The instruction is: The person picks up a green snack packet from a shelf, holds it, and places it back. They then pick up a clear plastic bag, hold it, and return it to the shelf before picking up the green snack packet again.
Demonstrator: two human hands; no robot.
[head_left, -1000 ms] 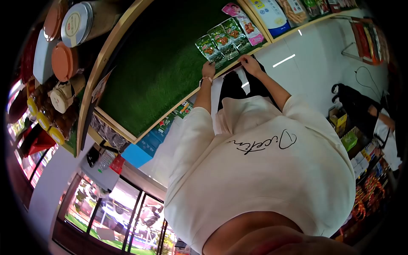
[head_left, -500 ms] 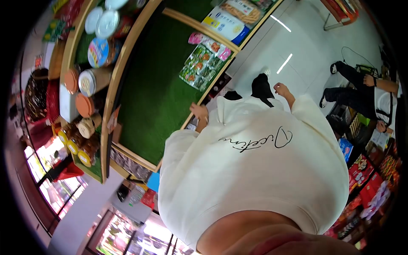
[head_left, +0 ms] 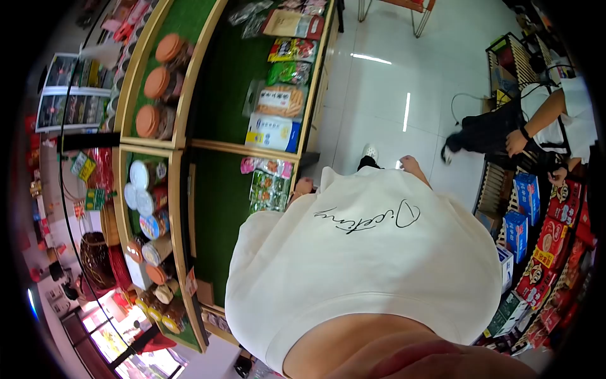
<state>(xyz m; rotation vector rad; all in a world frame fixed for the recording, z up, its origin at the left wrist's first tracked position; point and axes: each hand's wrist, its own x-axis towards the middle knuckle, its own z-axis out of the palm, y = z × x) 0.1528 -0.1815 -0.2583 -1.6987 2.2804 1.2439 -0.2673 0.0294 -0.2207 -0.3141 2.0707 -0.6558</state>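
Observation:
My left hand [head_left: 303, 187] is low beside the wooden shelf edge, close to the green clear-windowed snack packets [head_left: 269, 191] and a pink packet [head_left: 268, 167]. Its fingers are partly hidden behind my white sweatshirt [head_left: 360, 252], so their shape does not show. Out over the floor hangs my right hand [head_left: 411, 165], fingers loosely bent and a little apart, with nothing seen in it. On the green-lined shelf [head_left: 218, 208] further along lie a white, yellow and blue packet [head_left: 273, 132] and a bag of tan sticks [head_left: 281, 101].
Jars with orange lids [head_left: 161, 84] stand on the upper shelf to my left. At right, another person's hand [head_left: 516, 142] hangs near racks of blue boxes [head_left: 516, 234] and red packages [head_left: 549, 237]. A chair [head_left: 410, 6] stands ahead on the tiled floor [head_left: 372, 82].
The view has turned and moved forward along the shelf. My left hand has come off the shelf edge and sits nearer the packets. The other person appears closer on the right.

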